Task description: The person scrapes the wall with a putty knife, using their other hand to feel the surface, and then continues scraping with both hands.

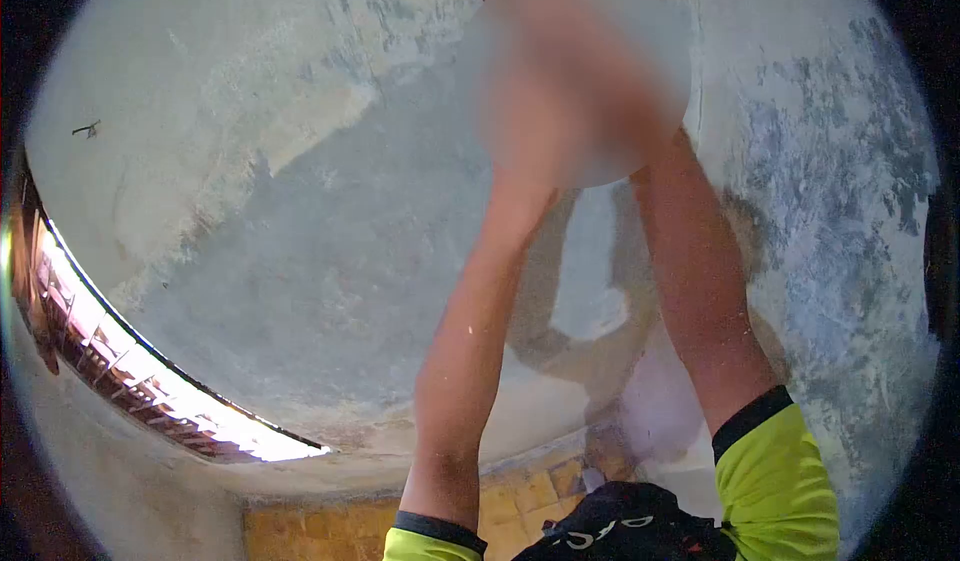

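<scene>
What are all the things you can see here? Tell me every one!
ceiling: one, patchy grey and white plaster, fills most of the view
ventilation gap: one, bright with reddish slats, lower left
wall: one, yellow-orange blocks, bottom centre
small dark mark: one, black, upper left of the ceiling
dark cloth: one, black with white print, bottom centre
arms: two, bare, raised towards the ceiling
sleeves: two, neon yellow with black cuffs, bottom
hands: blurred out at top centre, so any grip cannot be told
</scene>
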A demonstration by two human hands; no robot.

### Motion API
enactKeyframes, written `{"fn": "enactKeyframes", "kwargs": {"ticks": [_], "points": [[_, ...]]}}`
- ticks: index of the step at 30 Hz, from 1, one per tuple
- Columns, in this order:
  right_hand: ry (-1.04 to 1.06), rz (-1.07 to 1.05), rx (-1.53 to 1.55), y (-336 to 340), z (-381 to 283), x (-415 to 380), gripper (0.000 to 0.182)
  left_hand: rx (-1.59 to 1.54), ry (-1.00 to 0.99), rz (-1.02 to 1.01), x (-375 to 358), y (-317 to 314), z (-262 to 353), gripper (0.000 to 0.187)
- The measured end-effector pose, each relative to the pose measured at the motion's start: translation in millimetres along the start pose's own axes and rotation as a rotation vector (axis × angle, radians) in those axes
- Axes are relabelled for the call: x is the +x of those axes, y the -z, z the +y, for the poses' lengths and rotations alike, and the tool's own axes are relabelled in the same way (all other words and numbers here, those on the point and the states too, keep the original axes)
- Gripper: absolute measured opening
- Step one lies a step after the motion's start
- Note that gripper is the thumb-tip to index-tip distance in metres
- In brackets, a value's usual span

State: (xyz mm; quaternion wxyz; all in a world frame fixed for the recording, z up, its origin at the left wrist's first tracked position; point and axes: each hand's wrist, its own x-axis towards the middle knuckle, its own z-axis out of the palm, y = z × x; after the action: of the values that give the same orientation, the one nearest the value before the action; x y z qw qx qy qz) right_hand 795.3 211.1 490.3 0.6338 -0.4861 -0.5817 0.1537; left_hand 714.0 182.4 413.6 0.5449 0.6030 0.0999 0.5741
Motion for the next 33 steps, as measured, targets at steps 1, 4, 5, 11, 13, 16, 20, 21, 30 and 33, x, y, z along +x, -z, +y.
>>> {"fn": "enactKeyframes", "kwargs": {"ticks": [1, 4, 5, 11, 13, 16, 20, 21, 30, 33], "points": [[-0.045, -0.024, 0.021, 1, -5, 0, 0.046, 0.045, -0.050, 0.010, 6, -1, -5, 0.039], [0.020, 0.015, 0.068, -5, 11, -4, 0.045, 0.093, -0.096, 0.040, 5, -3, -17, 0.042], [0.089, 0.054, 0.083, -6, 17, -3, 0.045, 0.059, -0.058, 0.035, -4, -3, -17, 0.043], [0.059, 0.030, -0.037, -2, 20, 2, 0.045, 0.075, -0.091, 0.037, 12, -6, -13, 0.046], [0.005, 0.003, -0.045, 3, 7, -5, 0.046, 0.090, -0.108, 0.063, 9, -7, -20, 0.045], [0.077, 0.054, -0.019, -1, 30, -2, 0.045, 0.135, -0.089, 0.069, 1, -5, -27, 0.044], [0.139, 0.122, -0.074, -5, 30, 18, 0.046, -0.038, -0.034, 0.002, 5, -10, 2, 0.042], [0.145, 0.123, -0.091, -4, 30, 21, 0.047, -0.072, -0.039, -0.005, 8, -13, 5, 0.041], [0.109, 0.097, -0.070, -5, 10, 18, 0.052, 0.107, -0.085, 0.010, 15, 1, -3, 0.040], [0.118, 0.079, -0.135, -4, 18, 16, 0.052, 0.065, -0.092, 0.031, 12, -1, -12, 0.041]]}}
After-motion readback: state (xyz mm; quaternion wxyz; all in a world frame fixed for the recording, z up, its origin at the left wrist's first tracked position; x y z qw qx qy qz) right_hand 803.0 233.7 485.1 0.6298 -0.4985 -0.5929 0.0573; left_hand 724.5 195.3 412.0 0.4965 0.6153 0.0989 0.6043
